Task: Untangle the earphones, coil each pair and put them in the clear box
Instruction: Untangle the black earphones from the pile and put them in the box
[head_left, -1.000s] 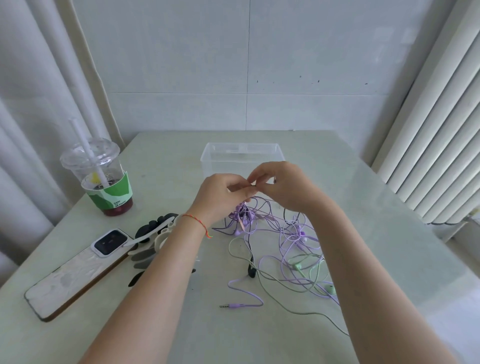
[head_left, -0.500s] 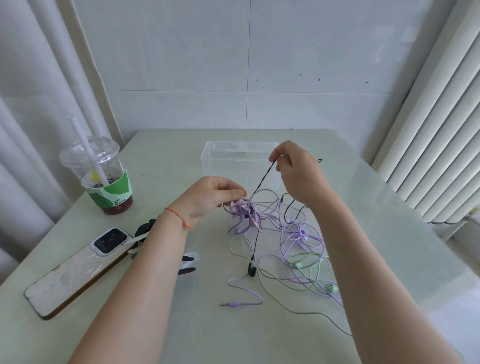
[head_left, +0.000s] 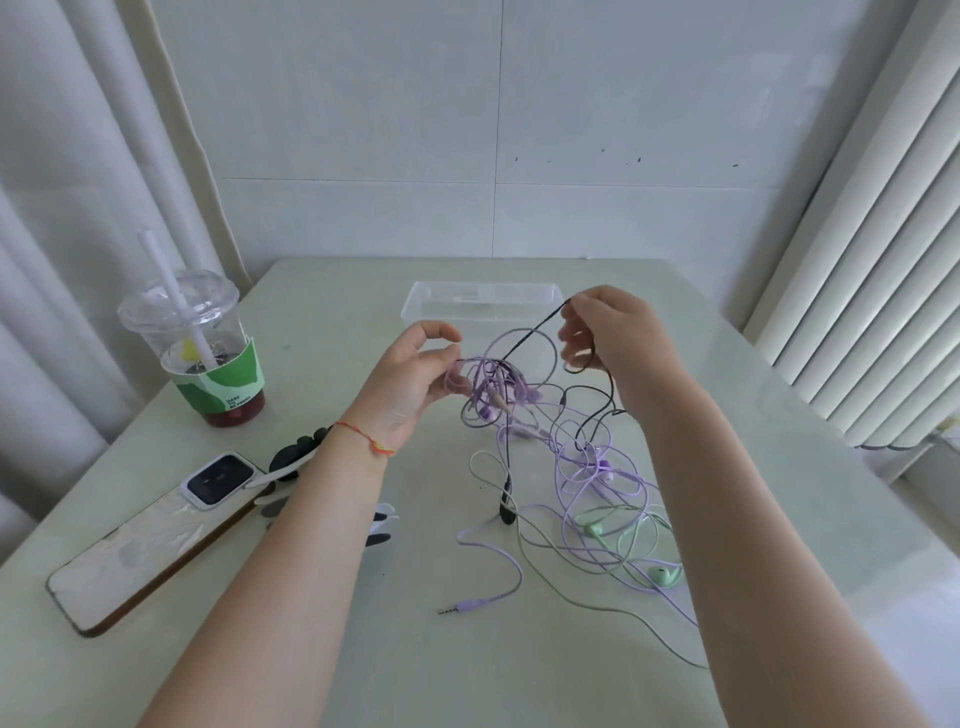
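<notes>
Centrally, a tangle of purple, green and black earphone cables (head_left: 566, 467) on the pale table (head_left: 779, 493): left hand (head_left: 410, 379) pinches the purple knot, right hand (head_left: 613, 332) pinches a black strand taut, before the clear plastic box (head_left: 480, 301).

A pale green bench (head_left: 322, 322) with a glossy top carries everything. At its far middle sits a clear box (head_left: 480, 306). Toward the left edge stands a plastic cup (head_left: 200, 358) with a domed lid, a white straw and a green sleeve — dark drink at the bottom. Nearer on the left lies a phone (head_left: 156, 540), face down, set at a slant. Just beside it lies a black-and-white item (head_left: 291, 460), partly hidden by a forearm. Right of centre the lower loops of the tangled earphones (head_left: 597, 525) — purple, green, grey and black cords — rest on the surface, a purple plug (head_left: 462, 607) lying nearest.
</notes>
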